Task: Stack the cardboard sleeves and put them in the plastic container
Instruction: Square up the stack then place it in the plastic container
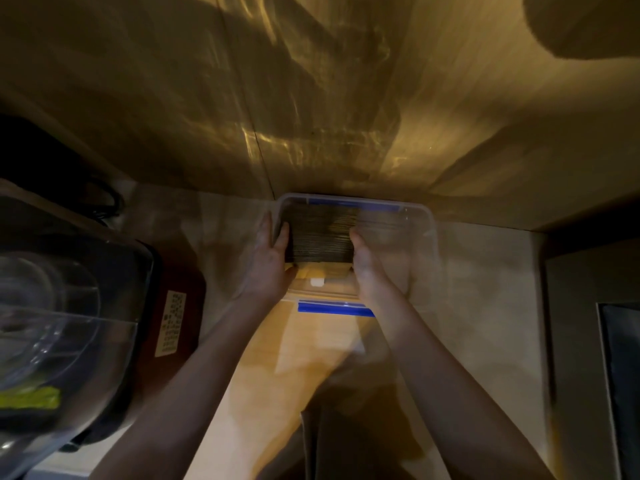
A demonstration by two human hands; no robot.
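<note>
A stack of brown cardboard sleeves sits on edge inside a clear plastic container with blue tape on its rim, at the middle of the dim head view. My left hand presses the stack's left side, fingers between stack and container wall. My right hand presses the stack's right side. The right part of the container holds no sleeves that I can see. The stack's underside is hidden.
The container rests on a pale countertop against a wooden wall. A dark appliance with a clear lid stands at the left. A strip of blue tape lies on a light board below the container. A dark box is at the right.
</note>
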